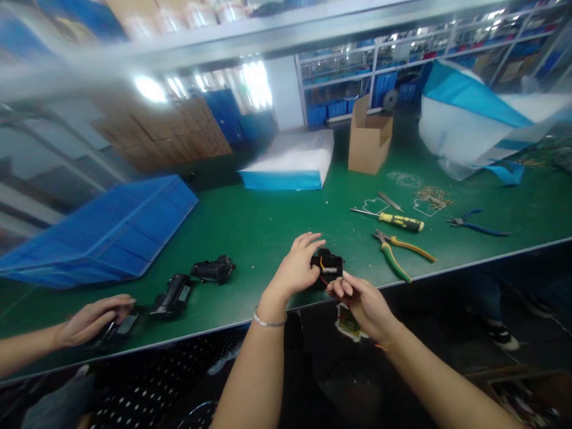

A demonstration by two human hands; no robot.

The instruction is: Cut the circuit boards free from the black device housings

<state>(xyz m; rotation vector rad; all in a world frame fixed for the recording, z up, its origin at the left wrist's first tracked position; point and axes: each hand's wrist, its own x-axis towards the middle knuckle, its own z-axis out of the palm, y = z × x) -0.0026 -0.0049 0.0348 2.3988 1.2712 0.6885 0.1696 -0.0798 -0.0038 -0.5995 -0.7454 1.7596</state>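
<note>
A small black plastic housing (333, 266) with orange and red wires and a pale strip sits at the table's front edge. My left hand (297, 265), with a bracelet at the wrist, grips it from the left, thumb against its side and fingers reaching over the top. At its lower right corner, my right hand (361, 301) has thumb and fingers pinched together on it; the fingers partly hide what they press. To the right lie green-and-yellow pliers (395, 253) and a yellow-and-black screwdriver (400, 221).
A co-worker's hand (96, 322) at the left touches a black unit. Two similar black units (173, 296) lie nearby. A blue bin (102, 232), white-and-blue pack (290, 158), open cardboard box (369, 143), screw pile (433, 197) and blue cutters (478, 226) rest on the green table (277, 217).
</note>
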